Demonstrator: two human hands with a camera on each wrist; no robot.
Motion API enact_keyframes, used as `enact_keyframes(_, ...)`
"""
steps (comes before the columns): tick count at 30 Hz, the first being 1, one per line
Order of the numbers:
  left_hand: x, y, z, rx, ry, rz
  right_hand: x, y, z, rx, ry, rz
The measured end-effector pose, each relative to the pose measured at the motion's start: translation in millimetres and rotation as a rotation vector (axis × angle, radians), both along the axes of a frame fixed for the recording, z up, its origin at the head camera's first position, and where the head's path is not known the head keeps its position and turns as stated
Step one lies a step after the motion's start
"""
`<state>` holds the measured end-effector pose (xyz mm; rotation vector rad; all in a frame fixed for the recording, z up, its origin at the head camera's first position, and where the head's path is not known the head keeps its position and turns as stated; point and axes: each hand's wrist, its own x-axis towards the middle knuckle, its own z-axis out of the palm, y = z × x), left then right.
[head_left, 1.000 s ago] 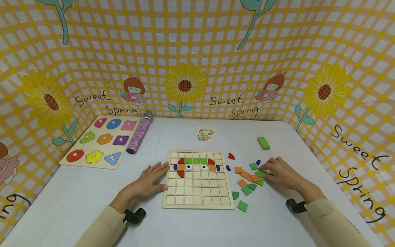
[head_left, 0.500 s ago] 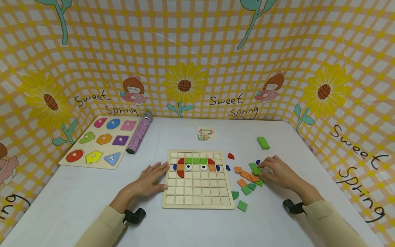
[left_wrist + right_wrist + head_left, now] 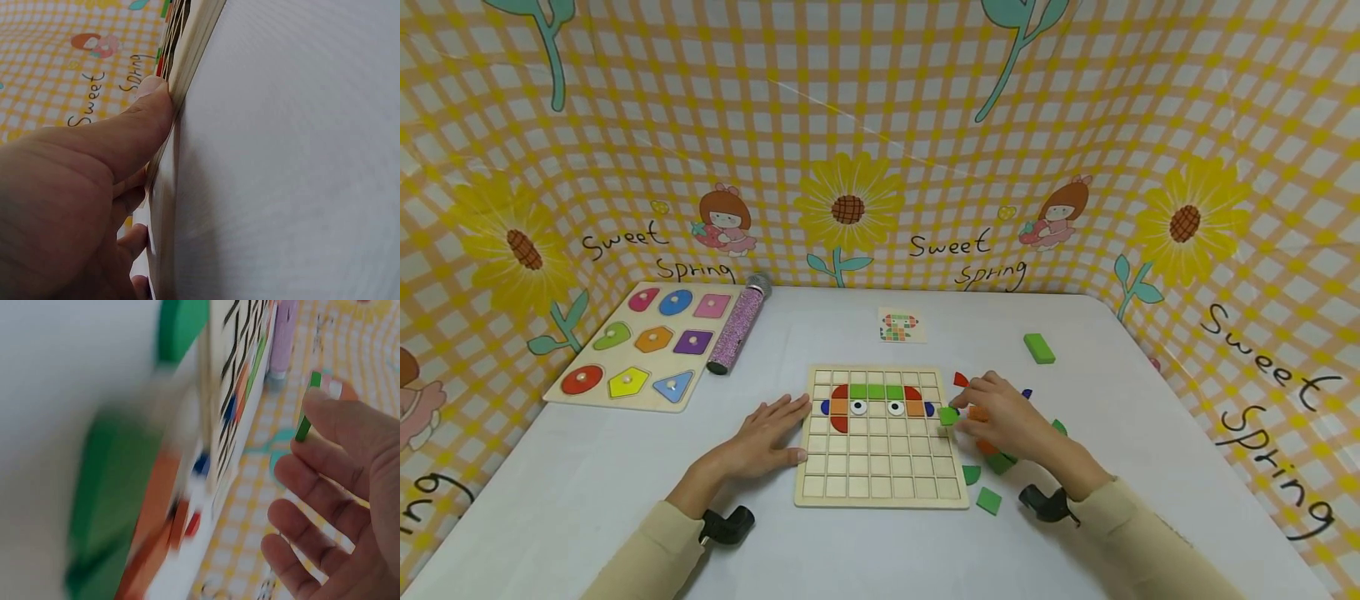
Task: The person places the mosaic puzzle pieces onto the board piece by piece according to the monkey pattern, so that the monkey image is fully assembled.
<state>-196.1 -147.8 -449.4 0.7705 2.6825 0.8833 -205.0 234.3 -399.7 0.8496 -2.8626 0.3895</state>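
A wooden grid board [image 3: 880, 467] lies at the middle of the table, with red, green, orange and blue pieces and two eye discs in its upper cells. My left hand [image 3: 763, 442] rests along its left edge, fingers extended; in the left wrist view the thumb [image 3: 134, 122] touches the board's side. Between thumb and forefinger my right hand [image 3: 1003, 417] pinches a green square tile [image 3: 948, 416], held at the board's right edge. The right wrist view has the same green tile [image 3: 307, 406] edge-on, the other fingers loosely bent.
Loose pieces lie right of the board, partly hidden under my right hand, including a green square [image 3: 988, 500] and a red quarter-round [image 3: 960, 380]. Behind are a picture card [image 3: 902, 325] and a green block [image 3: 1039, 348]. A shape puzzle [image 3: 625, 406] and glittery microphone [image 3: 737, 329] are left.
My right hand first slid a green square tile out of the loose pieces, then carried it left to the board's right edge. My left hand has stayed in place.
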Motion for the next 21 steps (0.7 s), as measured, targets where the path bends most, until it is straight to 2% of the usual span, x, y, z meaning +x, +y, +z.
enact_keyframes(11,-0.4,1.1,-0.3,-0.007,-0.001,0.007,-6.2,-63.4,-4.7,0.019,0.105,0.079)
enact_keyframes(21,0.6,1.2,1.1,0.000,0.001,0.000,-12.1,-103.4,-8.6,0.023,0.068,0.042)
